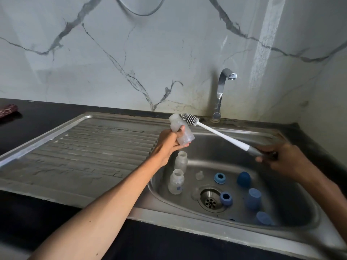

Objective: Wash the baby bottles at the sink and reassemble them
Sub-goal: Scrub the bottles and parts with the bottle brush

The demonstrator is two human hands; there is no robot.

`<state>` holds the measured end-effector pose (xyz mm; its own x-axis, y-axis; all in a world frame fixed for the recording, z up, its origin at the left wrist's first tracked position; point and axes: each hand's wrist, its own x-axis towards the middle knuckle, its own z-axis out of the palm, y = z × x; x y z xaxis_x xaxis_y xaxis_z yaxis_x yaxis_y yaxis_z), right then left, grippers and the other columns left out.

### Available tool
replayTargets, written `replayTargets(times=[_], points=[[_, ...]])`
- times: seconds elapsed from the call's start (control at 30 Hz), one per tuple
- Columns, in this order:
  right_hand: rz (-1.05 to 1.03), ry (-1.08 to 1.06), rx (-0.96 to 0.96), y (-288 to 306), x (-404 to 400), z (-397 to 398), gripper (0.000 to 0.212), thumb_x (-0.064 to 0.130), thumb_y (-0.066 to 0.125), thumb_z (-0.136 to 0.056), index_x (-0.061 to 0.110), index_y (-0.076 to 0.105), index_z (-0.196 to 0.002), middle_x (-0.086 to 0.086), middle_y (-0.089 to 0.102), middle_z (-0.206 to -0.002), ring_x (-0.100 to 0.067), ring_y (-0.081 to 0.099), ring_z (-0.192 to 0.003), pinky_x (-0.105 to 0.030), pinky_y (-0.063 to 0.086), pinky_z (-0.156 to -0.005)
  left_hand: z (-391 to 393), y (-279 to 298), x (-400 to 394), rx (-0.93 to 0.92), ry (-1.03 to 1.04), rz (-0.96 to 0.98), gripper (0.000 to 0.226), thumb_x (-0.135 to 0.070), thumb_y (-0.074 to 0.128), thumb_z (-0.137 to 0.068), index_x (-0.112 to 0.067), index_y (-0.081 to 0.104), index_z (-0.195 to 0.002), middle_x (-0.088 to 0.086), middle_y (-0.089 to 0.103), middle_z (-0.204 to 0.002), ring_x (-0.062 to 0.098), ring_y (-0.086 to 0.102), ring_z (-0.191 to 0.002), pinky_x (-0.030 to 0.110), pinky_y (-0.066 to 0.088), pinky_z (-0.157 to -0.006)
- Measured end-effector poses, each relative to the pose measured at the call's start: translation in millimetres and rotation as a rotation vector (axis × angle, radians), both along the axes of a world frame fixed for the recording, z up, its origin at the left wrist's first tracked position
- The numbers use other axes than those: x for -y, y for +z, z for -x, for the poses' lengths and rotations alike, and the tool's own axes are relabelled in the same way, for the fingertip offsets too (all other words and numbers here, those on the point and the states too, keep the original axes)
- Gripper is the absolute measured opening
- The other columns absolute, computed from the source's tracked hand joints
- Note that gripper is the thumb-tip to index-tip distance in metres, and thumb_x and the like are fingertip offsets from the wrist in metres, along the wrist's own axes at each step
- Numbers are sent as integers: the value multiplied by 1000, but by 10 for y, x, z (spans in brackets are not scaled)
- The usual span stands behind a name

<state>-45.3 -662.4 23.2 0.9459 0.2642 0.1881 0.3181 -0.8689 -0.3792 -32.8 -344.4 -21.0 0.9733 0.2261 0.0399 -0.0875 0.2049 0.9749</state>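
My left hand grips a clear baby bottle above the sink's left rim, its open neck tilted up and to the left. My right hand holds the grey handle of a white bottle brush. The bristle head is just beside the bottle's mouth, outside it. Two more clear bottles stand upright in the sink basin. A clear teat, blue screw rings and blue caps lie around the drain.
A ribbed steel draining board lies left of the basin. The chrome tap stands behind it, with no water running. A black counter surrounds the sink, with a patterned cloth at far left. A marble wall is behind.
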Motion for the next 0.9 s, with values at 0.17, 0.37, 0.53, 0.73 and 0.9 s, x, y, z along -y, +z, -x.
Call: replayTargets(times=[0.17,0.37,0.53,0.73,0.9], points=[[207,62,-114,-53,9,-36,39,31,69,-88,29,62,-127,2,68,-109,-6,52,-92,-25,40,-87,-12,13,-139,32,61,197,15,-16,58,-99,-8,59,-112,23,67,-117,33,70,-102,46,56,-94],[105,103,-107,-59,-191,45,42,28,63,-93,27,54,-133,13,62,-89,4,55,-76,-11,36,-63,26,-14,98,-18,-75,88,9,-14,59,-99,-14,59,-108,19,67,-115,36,68,-108,50,54,-98],[160,119,-176,-32,-80,18,36,32,68,-89,31,62,-125,17,68,-73,7,60,-74,-19,41,-76,-1,3,56,40,-26,204,16,-11,56,-99,-10,58,-115,21,65,-122,37,66,-112,50,53,-100],[228,148,-177,-73,22,-51,34,32,70,-87,31,66,-121,22,67,-67,8,62,-75,-14,40,-74,3,-51,-118,30,11,231,19,-14,56,-100,-7,57,-117,24,66,-121,34,69,-106,48,54,-97],[116,118,-136,-78,-115,-17,40,29,68,-89,27,59,-128,18,61,-78,6,56,-78,-10,34,-66,15,-9,127,-9,-108,217,18,-11,59,-98,-7,57,-116,27,64,-122,41,66,-112,52,51,-101]])
